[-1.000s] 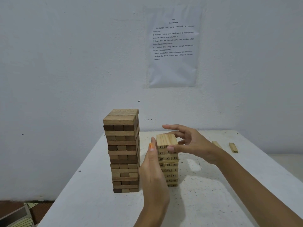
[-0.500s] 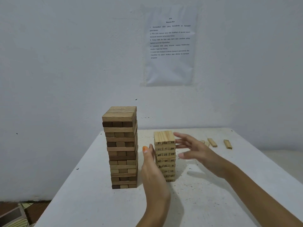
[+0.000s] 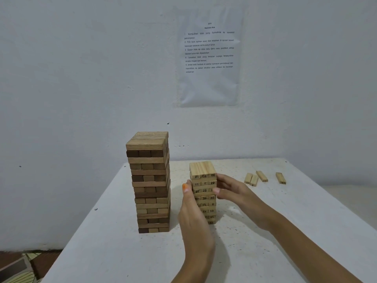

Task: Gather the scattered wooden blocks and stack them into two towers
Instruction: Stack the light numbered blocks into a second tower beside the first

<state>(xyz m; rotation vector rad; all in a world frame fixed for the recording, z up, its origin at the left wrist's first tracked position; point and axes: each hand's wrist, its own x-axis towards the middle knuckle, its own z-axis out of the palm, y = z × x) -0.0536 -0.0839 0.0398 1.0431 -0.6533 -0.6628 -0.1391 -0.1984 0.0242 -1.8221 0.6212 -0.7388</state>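
Pale numbered tower [image 3: 204,181], mid-desk [image 3: 122,252], beside taller dark tower [image 3: 150,180]: left grip [image 3: 193,217] and right grip [image 3: 234,193], flat-fingered, press its opposite sides, clasping nothing, likely squaring layers. Loose blocks [image 3: 261,176] lie rightward.

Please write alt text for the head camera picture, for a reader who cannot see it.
A person's left grip and right grip touch opposite sides of a short tower of numbered pale blocks on a white table. A taller brown tower stands to its left; four loose blocks lie far right.
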